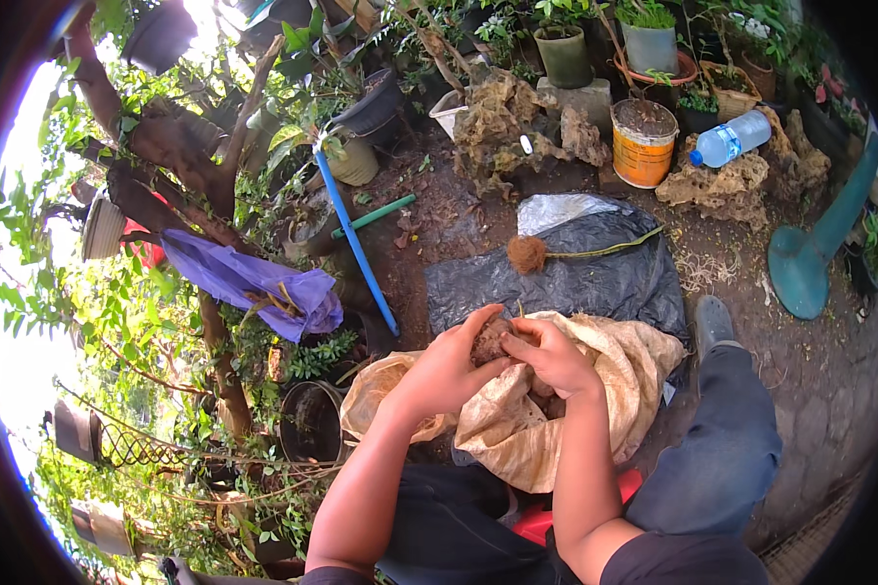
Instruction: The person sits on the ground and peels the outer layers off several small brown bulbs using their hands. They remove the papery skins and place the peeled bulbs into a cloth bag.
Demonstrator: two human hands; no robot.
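A rough brown clump point(489, 342), perhaps a root ball of soil or fibre, is held between my two hands. My left hand point(446, 364) curves around its left side, with the fingertips over the top. From the right, my right hand point(554, 357) presses it with thumb and fingers. Below them gapes a woven plastic sack point(622, 365), with more brown lumps point(545, 398) inside, partly hidden by my right wrist. Farther off, a round fibre-wrapped ball point(527, 254) with a long green stem point(603, 251) rests on black plastic sheeting point(475, 285).
Left of the sack stands a pale bag point(373, 391) of fibre. A blue pole point(355, 241) crosses a green stick point(380, 214); purple plastic point(252, 281) hangs nearby. Behind are porous rocks point(497, 121), an orange bucket point(642, 157) and a water bottle point(735, 137). A green shovel-like object point(801, 267) lies right.
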